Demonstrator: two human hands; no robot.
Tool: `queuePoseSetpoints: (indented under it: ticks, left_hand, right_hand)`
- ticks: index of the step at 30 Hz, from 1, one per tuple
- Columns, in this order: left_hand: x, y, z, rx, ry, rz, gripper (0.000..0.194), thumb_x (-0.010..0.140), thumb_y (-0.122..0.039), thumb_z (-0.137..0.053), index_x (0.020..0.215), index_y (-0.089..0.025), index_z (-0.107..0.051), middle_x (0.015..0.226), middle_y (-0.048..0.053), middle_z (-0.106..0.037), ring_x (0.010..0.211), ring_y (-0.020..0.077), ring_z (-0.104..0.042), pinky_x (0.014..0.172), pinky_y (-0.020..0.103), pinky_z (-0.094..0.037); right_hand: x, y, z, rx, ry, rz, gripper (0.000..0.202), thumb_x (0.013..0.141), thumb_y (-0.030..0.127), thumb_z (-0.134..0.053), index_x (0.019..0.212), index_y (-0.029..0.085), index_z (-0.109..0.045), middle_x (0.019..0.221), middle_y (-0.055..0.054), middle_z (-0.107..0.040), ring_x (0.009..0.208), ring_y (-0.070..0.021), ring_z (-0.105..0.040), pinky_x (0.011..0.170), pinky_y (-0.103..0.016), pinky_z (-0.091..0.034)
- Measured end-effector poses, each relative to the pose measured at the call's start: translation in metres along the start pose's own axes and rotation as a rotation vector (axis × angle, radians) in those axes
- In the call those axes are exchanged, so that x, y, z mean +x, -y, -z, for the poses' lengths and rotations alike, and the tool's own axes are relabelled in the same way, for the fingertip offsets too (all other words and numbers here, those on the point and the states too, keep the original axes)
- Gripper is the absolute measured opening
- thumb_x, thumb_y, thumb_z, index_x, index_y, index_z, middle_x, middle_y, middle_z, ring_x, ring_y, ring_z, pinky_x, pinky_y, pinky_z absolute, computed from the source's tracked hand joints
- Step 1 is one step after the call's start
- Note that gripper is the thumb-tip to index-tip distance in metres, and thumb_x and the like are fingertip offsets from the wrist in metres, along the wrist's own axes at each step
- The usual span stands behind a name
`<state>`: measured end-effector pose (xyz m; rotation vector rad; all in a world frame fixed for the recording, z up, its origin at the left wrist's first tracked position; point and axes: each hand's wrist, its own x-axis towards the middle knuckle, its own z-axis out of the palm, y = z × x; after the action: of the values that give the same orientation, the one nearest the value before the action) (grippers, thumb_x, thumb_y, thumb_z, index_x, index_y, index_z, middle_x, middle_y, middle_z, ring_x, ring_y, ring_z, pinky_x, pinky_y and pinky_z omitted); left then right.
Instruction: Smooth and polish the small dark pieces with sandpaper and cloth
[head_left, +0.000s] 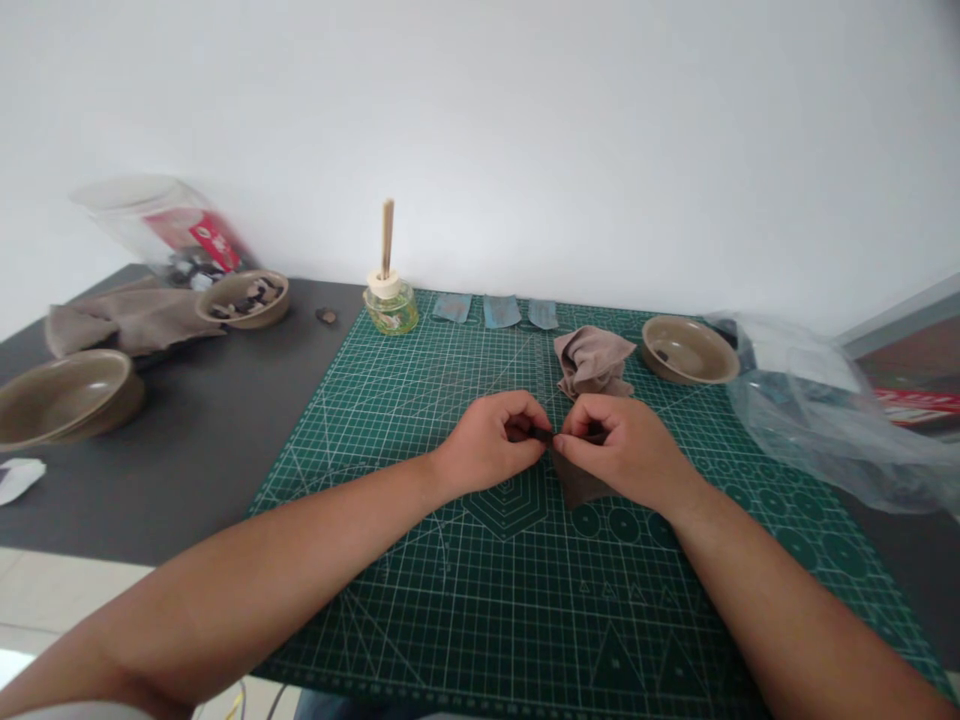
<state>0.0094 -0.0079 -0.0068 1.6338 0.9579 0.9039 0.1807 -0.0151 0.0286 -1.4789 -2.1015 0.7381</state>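
Note:
Both hands meet just right of centre over a green cutting mat (pixel 480 560). My left hand (pixel 499 440) is closed, its thumb and fingers pinching a small dark piece (pixel 541 435). Close against it, my right hand (pixel 619 445) is closed on a brown cloth (pixel 577 485), whose lower corner hangs below the fingers. The fingertips nearly touch at the dark piece. Just behind my right hand lies a crumpled pinkish-brown cloth (pixel 592 360). What the palms cover is hidden.
Right of the crumpled cloth stands a bowl (pixel 690 350), beside a clear plastic bag (pixel 810 400). At the back are a reed diffuser (pixel 391 308) and blue patches (pixel 501 311). On the left are a filled bowl (pixel 244 299), another bowl (pixel 67 398) and a brown cloth (pixel 139 318).

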Motion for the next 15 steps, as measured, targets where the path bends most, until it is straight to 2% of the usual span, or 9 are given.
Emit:
queuePoseSetpoints:
  ticks: [15]
  left_hand:
    - [-0.0002, 0.0019, 0.0001, -0.023, 0.043, 0.001, 0.015, 0.063, -0.008, -0.054, 0.076, -0.013, -0.058, 0.074, 0.002, -0.061, 0.066, 0.0111, -0.058, 0.059, 0.022, -0.047]
  right_hand:
    - [-0.0004, -0.0012, -0.0007, 0.004, 0.004, 0.015, 0.018, 0.068, 0.023, -0.060, 0.055, 0.018, -0.049, 0.052, 0.003, -0.053, 0.049, -0.0096, -0.045, 0.046, -0.023, -0.031]
